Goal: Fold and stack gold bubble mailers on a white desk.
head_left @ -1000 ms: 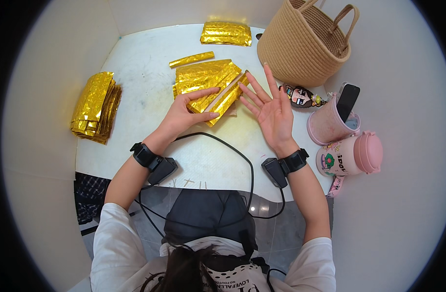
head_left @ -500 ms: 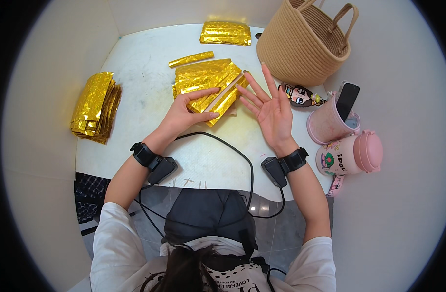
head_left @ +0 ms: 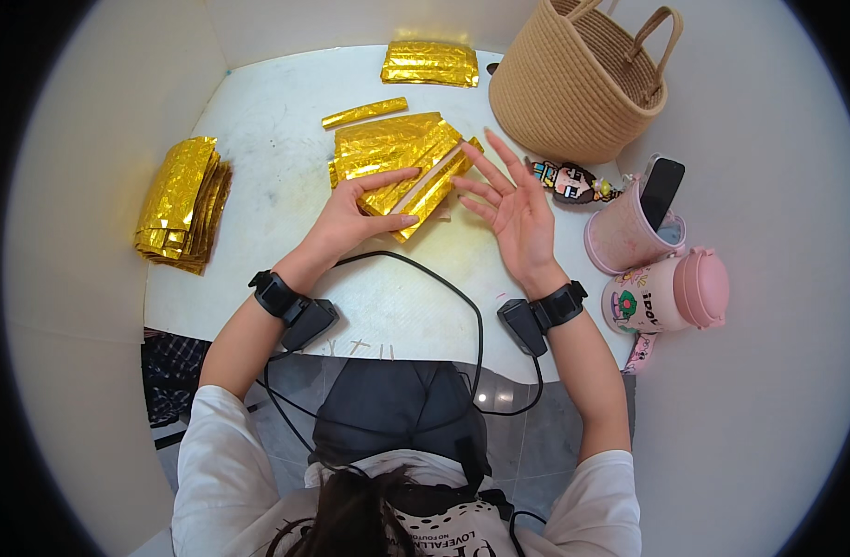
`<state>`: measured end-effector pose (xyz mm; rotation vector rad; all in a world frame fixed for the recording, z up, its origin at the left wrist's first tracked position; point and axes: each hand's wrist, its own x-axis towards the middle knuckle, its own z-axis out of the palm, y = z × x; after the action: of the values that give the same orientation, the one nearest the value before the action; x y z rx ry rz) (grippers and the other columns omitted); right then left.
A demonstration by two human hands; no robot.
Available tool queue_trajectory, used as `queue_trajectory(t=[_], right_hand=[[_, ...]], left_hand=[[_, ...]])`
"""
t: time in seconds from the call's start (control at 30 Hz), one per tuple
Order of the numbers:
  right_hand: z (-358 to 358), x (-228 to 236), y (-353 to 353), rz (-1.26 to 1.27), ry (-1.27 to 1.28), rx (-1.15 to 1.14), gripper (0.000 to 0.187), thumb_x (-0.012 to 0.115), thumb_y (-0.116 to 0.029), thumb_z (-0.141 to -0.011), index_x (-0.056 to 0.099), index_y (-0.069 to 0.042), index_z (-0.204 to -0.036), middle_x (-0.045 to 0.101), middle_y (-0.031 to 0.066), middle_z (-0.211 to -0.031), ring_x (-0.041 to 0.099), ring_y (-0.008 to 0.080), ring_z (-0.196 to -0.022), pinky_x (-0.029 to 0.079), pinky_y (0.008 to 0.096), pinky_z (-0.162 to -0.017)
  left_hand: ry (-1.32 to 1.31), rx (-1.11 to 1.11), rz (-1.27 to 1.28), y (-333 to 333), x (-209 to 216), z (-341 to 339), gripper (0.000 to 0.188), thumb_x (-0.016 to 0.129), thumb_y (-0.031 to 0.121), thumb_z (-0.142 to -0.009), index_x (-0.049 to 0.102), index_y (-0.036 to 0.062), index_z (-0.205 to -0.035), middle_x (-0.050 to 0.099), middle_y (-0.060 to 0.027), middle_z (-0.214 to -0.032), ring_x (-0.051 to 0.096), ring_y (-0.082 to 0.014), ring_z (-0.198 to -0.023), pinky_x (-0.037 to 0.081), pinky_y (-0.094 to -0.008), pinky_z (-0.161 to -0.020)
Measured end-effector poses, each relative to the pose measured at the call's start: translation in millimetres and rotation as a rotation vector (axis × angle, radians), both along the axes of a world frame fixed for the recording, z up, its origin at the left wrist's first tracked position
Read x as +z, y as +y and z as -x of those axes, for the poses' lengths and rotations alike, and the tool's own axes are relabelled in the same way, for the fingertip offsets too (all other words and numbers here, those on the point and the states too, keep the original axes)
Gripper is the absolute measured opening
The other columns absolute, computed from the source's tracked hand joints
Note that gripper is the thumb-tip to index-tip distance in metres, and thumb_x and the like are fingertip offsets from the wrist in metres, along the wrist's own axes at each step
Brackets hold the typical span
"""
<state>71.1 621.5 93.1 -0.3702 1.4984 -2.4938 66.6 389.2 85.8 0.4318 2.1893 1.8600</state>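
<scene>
A gold foil paper sheet (head_left: 434, 197), folded lengthwise with a pale strip showing along the fold, lies slanted at the middle of the table. My left hand (head_left: 341, 223) grips its near left part, thumb on the near end and index finger stretched across the top. My right hand (head_left: 522, 223) is palm up with fingers spread, the fingertips at the sheet's far right edge; whether they press on it I cannot tell. Beneath and behind the sheet is a pile of gold foil papers (head_left: 374, 144). A narrow folded gold strip (head_left: 364, 112) lies just beyond that pile.
Stacks of folded gold foil stand at the left (head_left: 174, 200) and far edge (head_left: 429, 63). On the right are a woven basket (head_left: 573, 88), a cartoon figure ornament (head_left: 571, 182), a pink cup (head_left: 620, 227) holding a phone (head_left: 661, 193), and a pink-lidded bottle (head_left: 661, 295). A black cable (head_left: 443, 281) loops between my wrists.
My right fingers have curled slightly inward, to the left. The sheet's right flap has shifted a little to the right at its far end. My left hand stays in place.
</scene>
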Motion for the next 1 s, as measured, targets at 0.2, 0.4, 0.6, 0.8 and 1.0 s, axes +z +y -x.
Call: queue_trajectory(t=[0.2,0.4,0.6,0.8,1.0], right_hand=[[4.7,-12.8,2.3,-0.353,-0.066,0.118,0.033,0.040,-0.020,-0.097,0.056,-0.007,-0.123,0.066,0.0083,-0.105,0.063,0.0094,-0.082,0.049,0.0211,-0.074],[0.8,-8.4,-1.1,-0.423,-0.064,0.162,0.028,0.043,-0.015,-0.096,0.061,-0.007,-0.116,0.068,0.0049,-0.093,0.060,0.0056,-0.074,0.049,0.0188,-0.069],[0.8,-7.6,-1.6,-0.427,-0.059,0.160,0.029,0.043,-0.015,-0.096,0.061,-0.007,-0.117,0.067,0.0043,-0.091,0.060,0.0055,-0.074,0.048,0.0186,-0.068],[1.6,-11.1,0.6,-0.426,-0.053,0.169,0.029,0.043,-0.016,-0.096,0.060,-0.006,-0.118,0.067,0.0037,-0.091,0.060,0.0053,-0.074,0.048,0.0184,-0.068],[1.7,-11.1,0.0,-0.423,-0.050,0.173,0.029,0.043,-0.016,-0.097,0.060,-0.006,-0.118,0.066,0.0032,-0.091,0.060,0.0051,-0.074,0.047,0.0183,-0.068]], left_hand=[[-0.027,-0.023,-0.025,1.3,-1.1,0.6,0.058,0.076,0.007,-0.073,0.056,0.0055,-0.128,0.059,-0.0044,-0.122,0.055,-0.0093,-0.106,0.043,-0.0239,-0.093],[-0.004,-0.024,-0.009,0.4,-1.2,0.4,0.058,0.076,0.007,-0.074,0.056,0.0051,-0.128,0.059,-0.0048,-0.123,0.055,-0.0096,-0.106,0.044,-0.0245,-0.092],[-0.019,-0.027,-0.007,-0.8,-1.3,0.9,0.058,0.076,0.008,-0.074,0.056,0.0055,-0.128,0.059,-0.0049,-0.123,0.055,-0.0101,-0.106,0.044,-0.0246,-0.093],[0.006,-0.032,-0.001,0.8,-2.0,1.5,0.058,0.076,0.008,-0.073,0.056,0.0062,-0.128,0.059,-0.0052,-0.123,0.056,-0.0103,-0.106,0.044,-0.0246,-0.093],[-0.022,-0.026,0.001,0.7,-0.1,0.5,0.058,0.076,0.008,-0.073,0.056,0.0064,-0.128,0.059,-0.0055,-0.123,0.056,-0.0104,-0.106,0.045,-0.0243,-0.093]])
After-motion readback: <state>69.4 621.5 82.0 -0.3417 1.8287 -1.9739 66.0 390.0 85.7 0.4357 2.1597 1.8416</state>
